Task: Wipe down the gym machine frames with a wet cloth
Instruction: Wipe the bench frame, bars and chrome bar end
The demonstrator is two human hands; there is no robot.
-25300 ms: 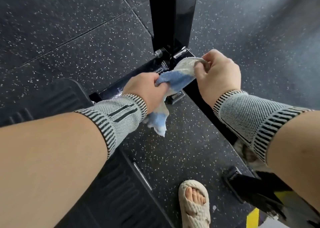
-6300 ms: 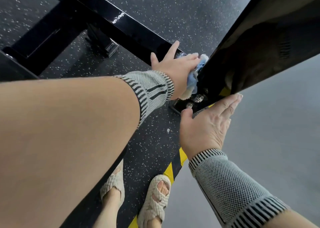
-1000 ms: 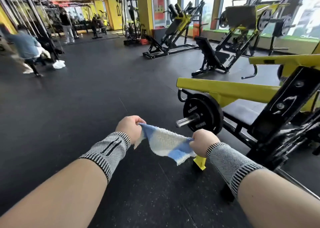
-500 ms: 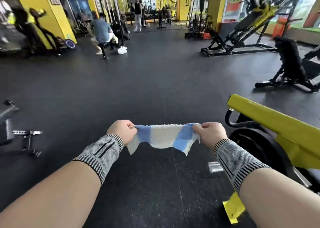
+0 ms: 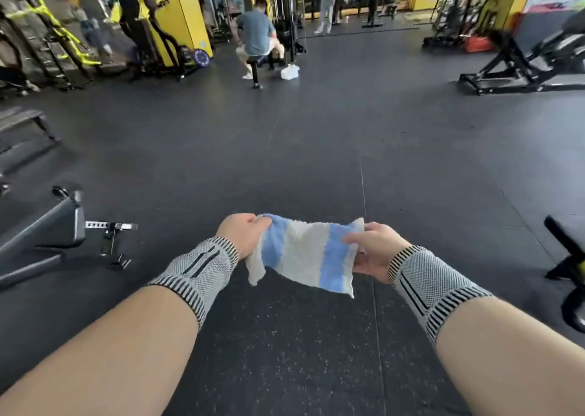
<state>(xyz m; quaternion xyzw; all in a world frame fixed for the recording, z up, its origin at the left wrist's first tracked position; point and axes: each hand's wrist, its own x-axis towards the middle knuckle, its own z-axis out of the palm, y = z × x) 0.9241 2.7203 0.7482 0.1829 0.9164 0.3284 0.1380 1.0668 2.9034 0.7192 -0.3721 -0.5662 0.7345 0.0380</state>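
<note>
Two bare forearms reach forward from the bottom corners of the view, each with a grey knitted wrist sleeve edged in black stripes, one on the left wrist (image 5: 202, 265) and one on the right (image 5: 424, 276). The left hand (image 5: 242, 233) has its fingers curled round the upper left corner of the cloth (image 5: 305, 252), and the right hand (image 5: 372, 251) pinches the cloth's right edge between thumb and fingers, so both hands grip it and neither is spread. The cloth, white terry with two broad blue stripes, hangs stretched between the two hands in the air above the floor (image 5: 285, 162), its lower edge sagging free and touching nothing else. The floor is dark speckled rubber with a thin seam running away from under the cloth. At the left edge of the floor lies a low grey padded bench (image 5: 47, 225) with a chromed adjusting pin just beside it. At the right edge a black machine foot (image 5: 566, 257) juts in, with a touch of yellow on it. Farther off, near the far right corner, stands a black inclined machine frame (image 5: 522, 64). Towards the far middle a person in a grey-blue shirt (image 5: 256, 36) sits on a small stool with a white bag (image 5: 290, 71) on the floor just beside it. Behind are a yellow pillar (image 5: 177, 10) and blurred black and yellow machines along the far left.
</note>
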